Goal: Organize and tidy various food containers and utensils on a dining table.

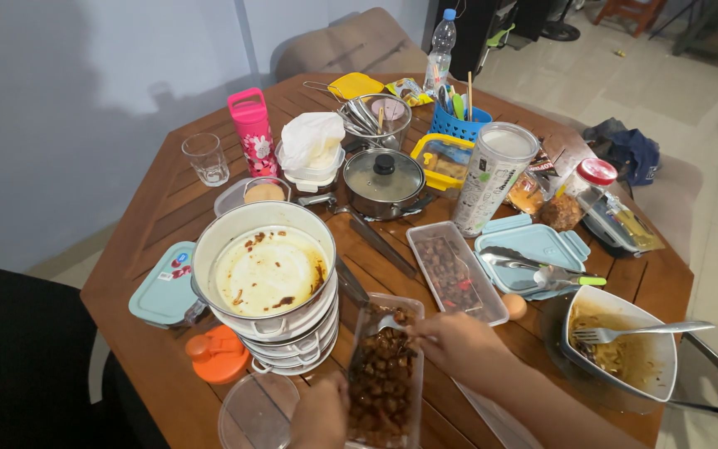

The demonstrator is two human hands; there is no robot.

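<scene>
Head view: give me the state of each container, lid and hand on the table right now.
Near clear container: lid off, full of dark food.
Left hand: steadying that container's near end.
Right hand: fingers closed on a utensil in the food.
Second clear container: lid off, partly filled.
Big white pot: uncovered, empty, stained.
Small steel pot: glass lid on.
Pink bottle: closed, upright.
Drinking glass: upright, empty.
White bowl: fork resting inside.

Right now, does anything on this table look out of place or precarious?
Yes. A loose egg lies directly on the wooden table between two containers, where it might roll. A fork rests across the rim of the dirty square bowl.
</scene>
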